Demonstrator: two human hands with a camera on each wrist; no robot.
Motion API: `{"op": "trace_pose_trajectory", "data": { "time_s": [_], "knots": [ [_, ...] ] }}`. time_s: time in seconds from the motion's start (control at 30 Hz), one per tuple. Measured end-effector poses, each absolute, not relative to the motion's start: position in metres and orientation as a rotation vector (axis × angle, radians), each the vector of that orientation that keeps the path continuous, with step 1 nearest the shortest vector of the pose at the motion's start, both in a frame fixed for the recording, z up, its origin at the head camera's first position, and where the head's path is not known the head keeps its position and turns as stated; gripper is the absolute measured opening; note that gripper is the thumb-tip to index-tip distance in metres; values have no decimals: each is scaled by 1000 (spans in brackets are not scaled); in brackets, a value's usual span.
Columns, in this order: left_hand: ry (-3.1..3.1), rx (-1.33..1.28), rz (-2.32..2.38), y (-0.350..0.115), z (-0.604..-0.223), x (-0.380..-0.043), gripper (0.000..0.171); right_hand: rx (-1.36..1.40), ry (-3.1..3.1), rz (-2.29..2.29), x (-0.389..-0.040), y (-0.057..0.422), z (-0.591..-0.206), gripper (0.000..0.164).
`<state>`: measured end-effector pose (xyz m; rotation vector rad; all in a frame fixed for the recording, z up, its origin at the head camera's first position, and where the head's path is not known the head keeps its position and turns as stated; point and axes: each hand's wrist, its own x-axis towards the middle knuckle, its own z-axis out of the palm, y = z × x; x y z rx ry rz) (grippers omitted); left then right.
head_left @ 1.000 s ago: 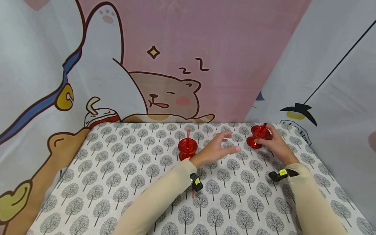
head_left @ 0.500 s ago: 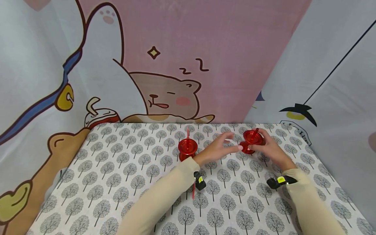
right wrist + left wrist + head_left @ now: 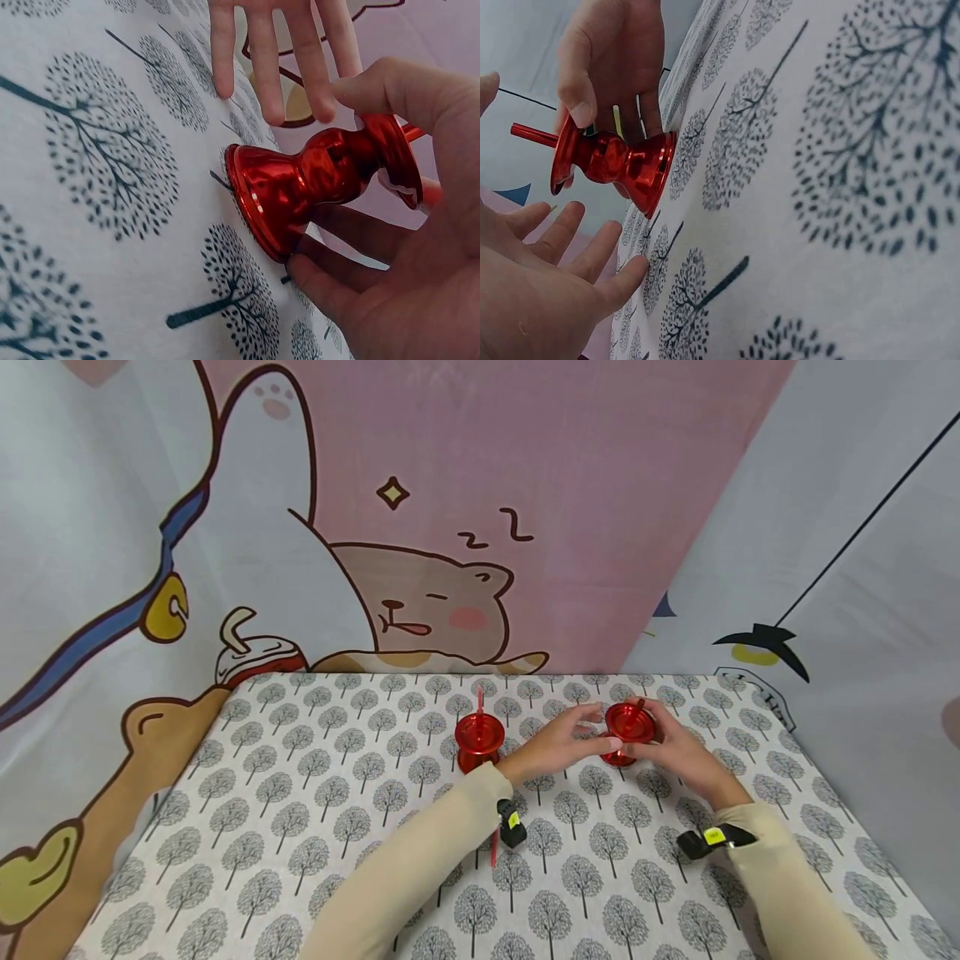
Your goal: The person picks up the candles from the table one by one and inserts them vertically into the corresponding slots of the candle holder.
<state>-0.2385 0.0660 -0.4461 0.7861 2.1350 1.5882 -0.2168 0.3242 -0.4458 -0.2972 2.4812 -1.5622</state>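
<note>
My right hand (image 3: pixel 678 756) holds a shiny red candle holder (image 3: pixel 630 724), its thumb and fingers round the upper part below the dish. The holder has a flared foot, a bulbous stem and a thin red rod (image 3: pixel 534 135) rising from its dish. In the right wrist view the candle holder's foot (image 3: pixel 259 199) is at the cloth; whether it bears on it I cannot tell. My left hand (image 3: pixel 555 745) is just left of this holder, fingers spread and holding nothing. Behind the left wrist stands a second red candle holder (image 3: pixel 480 735), also with a rod, its foot partly hidden.
A thin red stick (image 3: pixel 494 850) lies near the left wrist, partly covered by the wrist camera (image 3: pixel 512 824). White cloth with tree prints (image 3: pixel 337 860) covers the table. A cartoon-printed curtain (image 3: pixel 600 527) rises behind the back edge and along both sides.
My right hand has brought the candle holder leftward and a little nearer, up to my left hand. The left hand shifted slightly right and stayed spread. The second holder has not moved.
</note>
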Motion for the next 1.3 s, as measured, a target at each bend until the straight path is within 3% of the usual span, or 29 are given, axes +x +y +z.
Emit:
{"op": "trace_pose_trajectory", "data": {
  "time_s": [0.77,1.1,1.3],
  "knots": [
    [2104,702,1532,33,-446,-223,73,-504,2430,-1461,-195,291,-440,80],
    [2090,715,1491,11,-443,-212,83,-587,2442,-1423,-190,278,-441,80],
    [2113,709,1461,0,-441,-203,80,-635,2392,-1445,-189,268,-442,80]
  ]
}}
